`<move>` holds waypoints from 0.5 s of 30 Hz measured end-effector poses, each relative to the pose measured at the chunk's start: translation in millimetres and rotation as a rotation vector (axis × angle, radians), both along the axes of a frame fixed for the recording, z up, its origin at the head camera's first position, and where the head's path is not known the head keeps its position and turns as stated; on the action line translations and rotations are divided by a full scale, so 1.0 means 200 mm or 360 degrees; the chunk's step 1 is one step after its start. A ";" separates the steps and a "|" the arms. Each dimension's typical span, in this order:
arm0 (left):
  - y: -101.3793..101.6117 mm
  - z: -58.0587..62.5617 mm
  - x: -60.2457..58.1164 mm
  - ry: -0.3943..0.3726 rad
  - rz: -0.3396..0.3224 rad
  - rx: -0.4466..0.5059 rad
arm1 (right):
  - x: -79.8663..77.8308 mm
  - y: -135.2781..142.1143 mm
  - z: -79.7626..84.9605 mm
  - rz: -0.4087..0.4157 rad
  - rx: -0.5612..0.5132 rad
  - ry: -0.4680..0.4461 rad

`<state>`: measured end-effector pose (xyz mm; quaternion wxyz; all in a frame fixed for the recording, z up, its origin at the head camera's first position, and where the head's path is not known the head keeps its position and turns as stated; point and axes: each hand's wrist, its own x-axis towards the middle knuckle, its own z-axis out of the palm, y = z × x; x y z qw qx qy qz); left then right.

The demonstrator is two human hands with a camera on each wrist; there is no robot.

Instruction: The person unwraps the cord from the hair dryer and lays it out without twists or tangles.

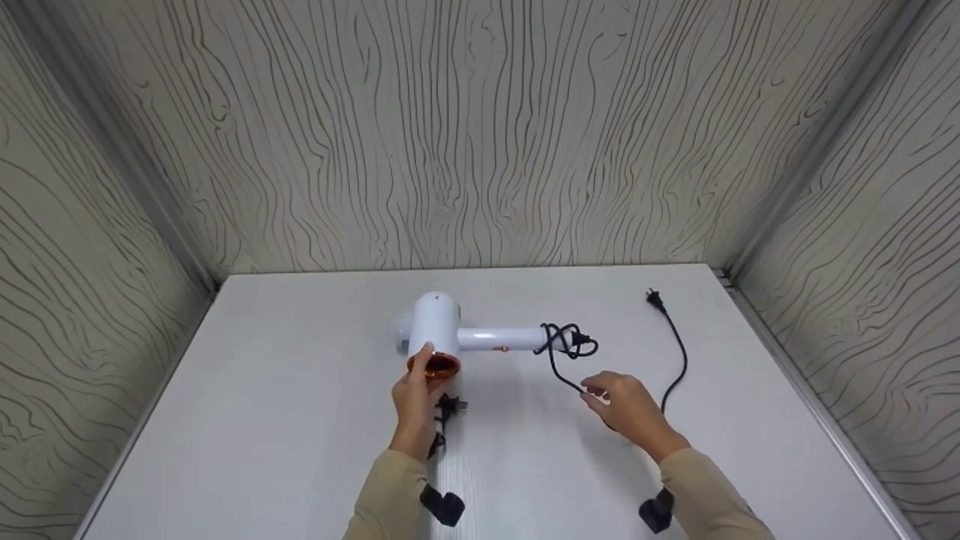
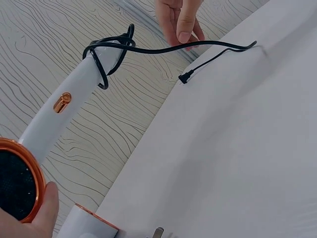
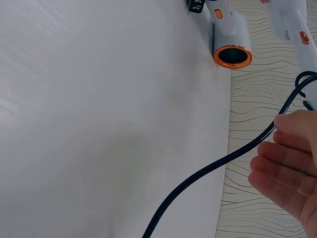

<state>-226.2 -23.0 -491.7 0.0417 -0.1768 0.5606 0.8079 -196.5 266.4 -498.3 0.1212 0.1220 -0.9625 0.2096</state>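
My left hand (image 1: 417,401) grips a white hair dryer (image 1: 435,322) by its barrel, next to the orange rim, with the thumb on top. The dryer is raised above the table, its handle pointing right. A black power cord (image 2: 163,49) is wound in loops around the handle's end. Farther along, the cord passes between the thumb and forefinger of my right hand (image 1: 626,405), which pinches it. The loose stretch curves down to the table and ends in a two-pin plug (image 1: 655,298) at the back right.
Another white hair dryer (image 3: 232,39) with an orange rim lies on the table (image 1: 262,390), partly hidden under the held one in the head view. Its black plug (image 1: 452,405) shows beside my left wrist. Wood-patterned panels (image 1: 480,135) stand behind and at both sides.
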 end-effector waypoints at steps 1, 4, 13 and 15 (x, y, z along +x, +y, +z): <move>0.00 0.00 0.00 0.0005 0.0006 0.0011 | 0.00 -0.01 0.00 0.0002 -0.0009 -0.0002; 0.00 0.00 0.00 0.0008 0.0011 0.0028 | -0.01 -0.02 0.00 0.0020 -0.0034 0.0010; 0.00 -0.01 0.00 0.0016 -0.0003 0.0039 | -0.03 -0.05 -0.01 0.0087 -0.0074 0.0095; 0.00 -0.01 0.00 0.0017 -0.0004 0.0033 | -0.03 -0.06 -0.01 0.0095 -0.0076 0.0095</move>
